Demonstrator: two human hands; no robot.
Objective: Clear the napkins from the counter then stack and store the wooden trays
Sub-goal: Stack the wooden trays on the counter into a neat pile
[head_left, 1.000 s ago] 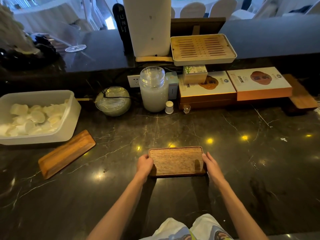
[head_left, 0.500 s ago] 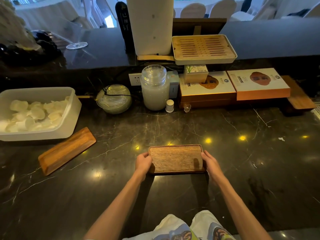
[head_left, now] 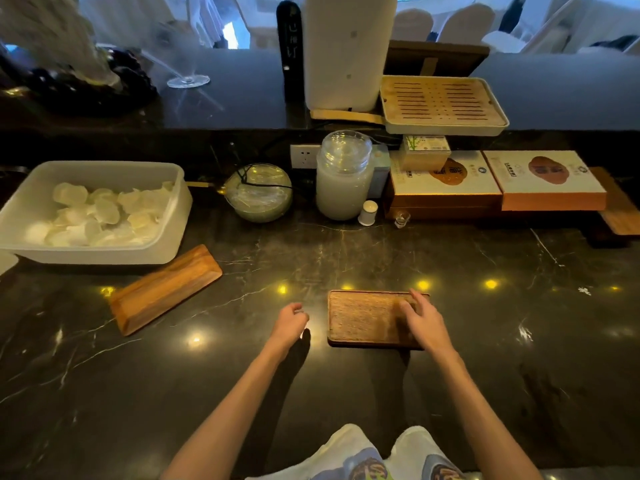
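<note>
A dark wooden tray [head_left: 363, 318] lies flat on the black marble counter [head_left: 485, 323] in front of me. My right hand [head_left: 420, 317] rests over the tray's right end, fingers spread on its surface. My left hand [head_left: 289, 320] hovers just left of the tray, loosely curled, apart from it and holding nothing. A second, lighter wooden tray [head_left: 164, 289] lies upside down and angled at the left. Rolled white napkins [head_left: 100, 216] fill a white plastic bin [head_left: 31, 199] at the far left.
Along the back stand a glass bowl [head_left: 258, 192], a lidded glass jar [head_left: 343, 178], a small white bottle [head_left: 367, 213], boxed goods [head_left: 550, 181] and a slatted tea tray [head_left: 441, 103] on the raised ledge. A wooden board [head_left: 620, 209] sits at the right edge.
My left hand has let go of the dark tray's left edge and moved left. My right hand has slid from the tray's right edge onto its top.
</note>
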